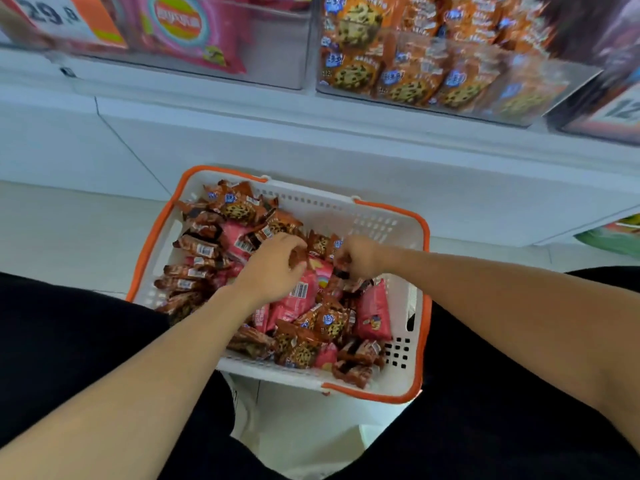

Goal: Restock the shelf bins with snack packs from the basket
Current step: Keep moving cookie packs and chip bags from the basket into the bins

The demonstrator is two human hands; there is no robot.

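You are crouching over the basket (pixel 408 223), a white one with orange rims sitting on the floor (pixel 69 230) below the shelf (pixel 242 133). Along its left edge, brown bar packs (pixel 194 271) are lying in a row; pink packs (pixel 301 292) and orange cookie packs (pixel 239 207) are filling the middle and right. Your left hand (pixel 273 268) is reaching into the heap near the centre, its fingers (pixel 294 242) curling onto a brown pack (pixel 298 258). Just beside it, your right hand (pixel 360 256) is gripping a dark pack (pixel 343 263) with fingers bent around it. Above, a bin of pink packs (pixel 194 32) is standing left of a clear bin of cookie packs (pixel 415 74) on the shelf
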